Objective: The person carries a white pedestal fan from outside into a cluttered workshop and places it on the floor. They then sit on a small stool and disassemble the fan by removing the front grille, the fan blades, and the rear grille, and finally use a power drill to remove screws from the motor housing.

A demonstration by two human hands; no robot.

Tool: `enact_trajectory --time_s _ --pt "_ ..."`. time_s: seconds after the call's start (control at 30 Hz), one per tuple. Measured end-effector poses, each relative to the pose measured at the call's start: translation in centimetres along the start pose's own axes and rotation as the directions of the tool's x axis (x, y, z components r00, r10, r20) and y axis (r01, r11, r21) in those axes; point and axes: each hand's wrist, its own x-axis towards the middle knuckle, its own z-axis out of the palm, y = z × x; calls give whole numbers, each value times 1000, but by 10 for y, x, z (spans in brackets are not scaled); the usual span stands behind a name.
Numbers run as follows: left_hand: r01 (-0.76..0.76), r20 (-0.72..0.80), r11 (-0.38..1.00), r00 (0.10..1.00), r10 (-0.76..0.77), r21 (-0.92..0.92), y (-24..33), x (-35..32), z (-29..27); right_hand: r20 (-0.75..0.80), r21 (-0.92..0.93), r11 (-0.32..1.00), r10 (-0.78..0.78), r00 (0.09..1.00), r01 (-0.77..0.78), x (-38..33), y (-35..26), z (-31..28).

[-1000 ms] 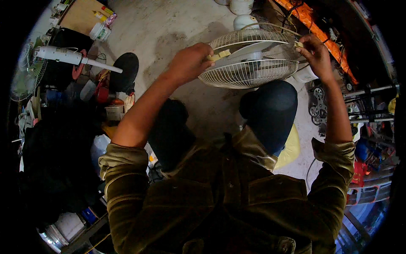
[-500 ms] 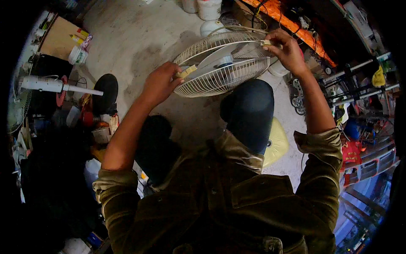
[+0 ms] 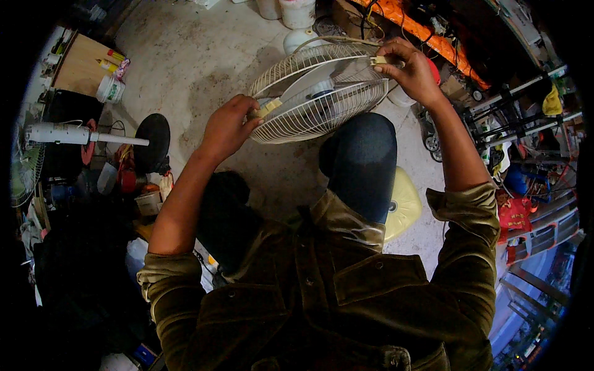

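A cream wire fan guard (image 3: 322, 120) stands above the floor, tilted, close beyond my knees. Its two wire halves are parted, and pale blades (image 3: 303, 93) with a dark hub show in the gap. At the guard's left end my left hand (image 3: 226, 127) is closed, thumb and fingers pinching a cream plastic clip (image 3: 270, 107) on the rim. My right hand (image 3: 409, 69) pinches a similar small cream clip (image 3: 377, 60) at the far right end. Whatever supports the guard underneath is hidden.
A yellow rounded base (image 3: 405, 207) lies by my right leg. To the left, a white stand pole (image 3: 93, 133) reaches toward a black disc (image 3: 153, 143). Beyond the guard are white buckets (image 3: 298, 12); a wheeled metal frame (image 3: 513, 117) and clutter fill the right side.
Both hands and the fan guard have shifted slightly left in the picture. Each hand keeps its pinch on a clip, and the gap between the guard halves looks much the same.
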Motion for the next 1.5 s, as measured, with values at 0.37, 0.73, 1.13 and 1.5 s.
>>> enact_trajectory --time_s 0.37,0.73,1.13,1.5 --pt "-4 2 1000 1000 4 -2 -4 2 4 6 3 1000 -14 1000 14 2 4 4" --pt "17 21 1000 1000 -16 -21 -7 -1 12 11 -33 999 -9 1000 9 3 6 1" --pt "37 12 998 999 -36 -49 -15 -21 34 30 -127 992 -17 999 21 2 34 -8" --pt "-39 -36 999 999 40 34 17 -4 73 -238 -216 894 341 909 -392 -22 145 -11"
